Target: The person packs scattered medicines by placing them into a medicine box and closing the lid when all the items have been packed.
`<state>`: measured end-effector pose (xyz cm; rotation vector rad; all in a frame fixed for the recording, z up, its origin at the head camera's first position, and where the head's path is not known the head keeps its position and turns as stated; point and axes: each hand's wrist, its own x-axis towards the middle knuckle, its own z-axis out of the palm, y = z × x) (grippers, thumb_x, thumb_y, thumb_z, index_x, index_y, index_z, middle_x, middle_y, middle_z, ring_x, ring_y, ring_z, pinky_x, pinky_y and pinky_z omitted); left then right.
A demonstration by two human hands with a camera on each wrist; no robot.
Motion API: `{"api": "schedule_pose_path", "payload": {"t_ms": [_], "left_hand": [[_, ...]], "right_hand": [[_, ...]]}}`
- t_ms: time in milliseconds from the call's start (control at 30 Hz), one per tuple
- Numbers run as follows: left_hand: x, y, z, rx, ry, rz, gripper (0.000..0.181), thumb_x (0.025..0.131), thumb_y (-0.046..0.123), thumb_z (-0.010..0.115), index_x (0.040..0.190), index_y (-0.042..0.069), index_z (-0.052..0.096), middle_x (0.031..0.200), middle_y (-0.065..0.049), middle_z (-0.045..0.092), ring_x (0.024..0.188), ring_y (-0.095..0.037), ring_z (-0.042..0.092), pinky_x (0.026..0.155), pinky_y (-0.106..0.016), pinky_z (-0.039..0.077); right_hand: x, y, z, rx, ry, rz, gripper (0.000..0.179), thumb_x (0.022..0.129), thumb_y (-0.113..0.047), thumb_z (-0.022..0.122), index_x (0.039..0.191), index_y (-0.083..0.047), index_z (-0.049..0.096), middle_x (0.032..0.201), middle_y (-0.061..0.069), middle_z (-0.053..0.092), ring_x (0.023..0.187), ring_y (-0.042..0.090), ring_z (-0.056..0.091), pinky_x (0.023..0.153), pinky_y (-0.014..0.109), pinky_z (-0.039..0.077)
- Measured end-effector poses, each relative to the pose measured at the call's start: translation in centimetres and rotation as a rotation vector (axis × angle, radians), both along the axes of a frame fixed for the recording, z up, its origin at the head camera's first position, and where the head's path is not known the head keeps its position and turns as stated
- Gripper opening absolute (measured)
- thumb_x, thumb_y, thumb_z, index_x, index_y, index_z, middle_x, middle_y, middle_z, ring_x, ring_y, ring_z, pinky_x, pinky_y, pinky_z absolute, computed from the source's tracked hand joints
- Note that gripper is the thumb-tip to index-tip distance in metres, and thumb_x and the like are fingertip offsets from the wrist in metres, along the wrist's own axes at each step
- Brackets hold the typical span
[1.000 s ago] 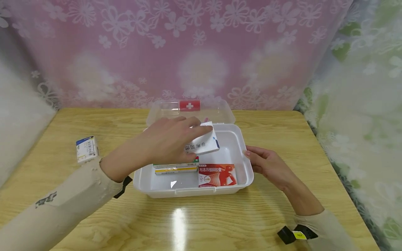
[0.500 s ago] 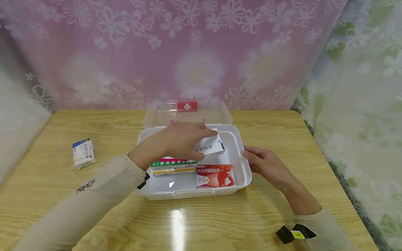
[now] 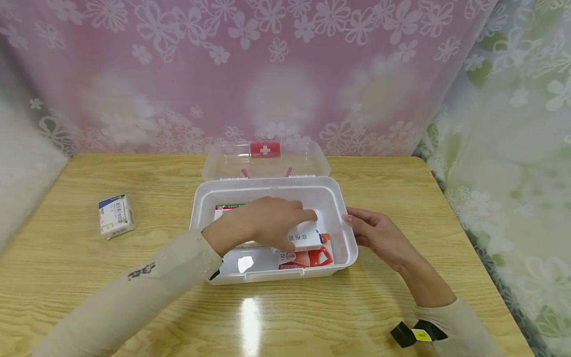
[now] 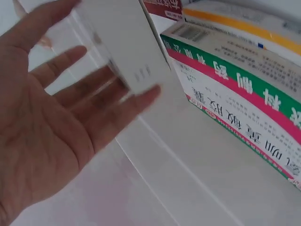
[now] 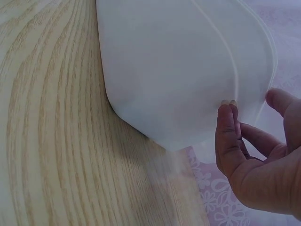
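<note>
My left hand (image 3: 267,220) pinches a white medicine box (image 3: 305,237) between thumb and fingers, inside the white plastic first-aid box (image 3: 272,275). It is held low over a red medicine box (image 3: 308,260) and partly covers it; whether the two touch I cannot tell. In the left wrist view the white medicine box (image 4: 122,42) lies against spread fingers, near a green-and-pink medicine box (image 4: 235,94) and a yellow-striped one (image 4: 249,28). My right hand (image 3: 379,235) holds the first-aid box's right rim, thumb on the edge, fingertips on the outer wall (image 5: 188,70).
The clear lid (image 3: 308,161) is swung back behind the first-aid box, with a red label (image 3: 265,149) bearing a white cross. A blue-and-white medicine box (image 3: 116,216) lies on the left of the wooden table (image 3: 169,307). A pink flowered curtain (image 3: 285,89) hangs behind.
My left hand has moved right, then down into the first-aid box with the white medicine box, which now overlaps the red one in view. My right hand keeps holding the rim.
</note>
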<state>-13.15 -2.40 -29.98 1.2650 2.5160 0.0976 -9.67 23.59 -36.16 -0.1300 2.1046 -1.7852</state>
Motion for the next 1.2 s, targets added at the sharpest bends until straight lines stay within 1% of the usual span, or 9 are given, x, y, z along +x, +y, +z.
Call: {"api": "schedule_pose_path", "payload": {"t_ms": [200, 333, 433, 567, 700, 833, 967, 1067, 1200], "left_hand": [[0.1, 0.5, -0.5, 0.014, 0.019, -0.035, 0.051, 0.079, 0.036, 0.075, 0.124, 0.026, 0.053, 0.095, 0.005, 0.052, 0.078, -0.013, 0.052, 0.07, -0.031, 0.046], [0.0, 0.8, -0.9, -0.026, 0.032, -0.058, 0.05, 0.079, 0.036, 0.075, 0.123, 0.025, 0.053, 0.097, 0.005, 0.052, 0.077, -0.014, 0.052, 0.069, -0.031, 0.046], [0.2, 1.1, -1.0, -0.035, 0.035, -0.075, 0.051, 0.08, 0.037, 0.074, 0.125, 0.026, 0.053, 0.096, 0.006, 0.052, 0.075, -0.014, 0.053, 0.068, -0.031, 0.046], [0.6, 1.4, -1.0, -0.005, -0.016, -0.089, 0.054, 0.08, 0.039, 0.073, 0.129, 0.028, 0.052, 0.096, 0.008, 0.051, 0.074, -0.013, 0.053, 0.069, -0.03, 0.045], [0.8, 1.6, -1.0, 0.01, -0.058, -0.087, 0.057, 0.079, 0.041, 0.076, 0.129, 0.027, 0.053, 0.101, 0.007, 0.054, 0.08, -0.013, 0.053, 0.075, -0.03, 0.046], [0.6, 1.5, -1.2, -0.022, -0.088, -0.105, 0.049, 0.082, 0.029, 0.076, 0.127, 0.023, 0.057, 0.11, 0.004, 0.058, 0.089, -0.013, 0.053, 0.083, -0.028, 0.045], [0.6, 1.3, -1.1, -0.069, -0.112, -0.099, 0.047, 0.084, 0.013, 0.073, 0.127, 0.024, 0.058, 0.115, 0.006, 0.059, 0.095, -0.012, 0.051, 0.088, -0.028, 0.043], [0.6, 1.2, -1.0, -0.078, -0.115, -0.093, 0.049, 0.085, 0.011, 0.072, 0.128, 0.026, 0.056, 0.116, 0.009, 0.058, 0.096, -0.012, 0.051, 0.088, -0.029, 0.043], [0.6, 1.2, -0.9, -0.097, -0.108, -0.088, 0.049, 0.086, 0.014, 0.071, 0.13, 0.027, 0.056, 0.117, 0.009, 0.059, 0.096, -0.012, 0.051, 0.088, -0.031, 0.044]], "right_hand": [[0.0, 0.1, 0.1, -0.004, 0.014, -0.006, 0.055, 0.099, -0.028, 0.054, 0.14, 0.006, 0.042, 0.134, 0.023, 0.05, 0.108, 0.024, 0.061, 0.087, 0.032, 0.052], [0.0, 0.0, 0.1, -0.008, 0.009, -0.006, 0.055, 0.098, -0.029, 0.055, 0.14, 0.006, 0.042, 0.133, 0.022, 0.05, 0.108, 0.023, 0.061, 0.087, 0.032, 0.052], [0.0, -0.1, 0.0, -0.016, 0.007, 0.0, 0.056, 0.098, -0.029, 0.056, 0.14, 0.006, 0.042, 0.133, 0.023, 0.051, 0.108, 0.024, 0.061, 0.088, 0.032, 0.052], [-0.1, 0.0, -0.1, -0.022, 0.014, 0.005, 0.054, 0.099, -0.028, 0.054, 0.14, 0.006, 0.042, 0.132, 0.022, 0.052, 0.107, 0.023, 0.062, 0.087, 0.032, 0.052], [0.0, 0.0, -0.2, -0.016, 0.02, 0.005, 0.054, 0.099, -0.029, 0.054, 0.14, 0.005, 0.042, 0.131, 0.022, 0.052, 0.107, 0.023, 0.062, 0.087, 0.032, 0.052], [0.0, -0.1, -0.2, -0.015, 0.014, 0.001, 0.055, 0.099, -0.028, 0.055, 0.14, 0.006, 0.042, 0.132, 0.023, 0.052, 0.106, 0.023, 0.062, 0.087, 0.032, 0.052], [0.0, -0.2, -0.2, -0.01, 0.015, -0.004, 0.055, 0.099, -0.028, 0.055, 0.139, 0.006, 0.042, 0.132, 0.023, 0.051, 0.106, 0.022, 0.062, 0.087, 0.031, 0.052], [0.0, -0.1, -0.2, -0.004, 0.017, -0.012, 0.055, 0.099, -0.028, 0.055, 0.139, 0.006, 0.042, 0.131, 0.023, 0.052, 0.106, 0.022, 0.062, 0.086, 0.031, 0.052], [-0.1, -0.1, -0.3, -0.002, 0.011, -0.014, 0.055, 0.099, -0.028, 0.055, 0.14, 0.006, 0.042, 0.132, 0.023, 0.052, 0.105, 0.022, 0.062, 0.086, 0.031, 0.052]]}}
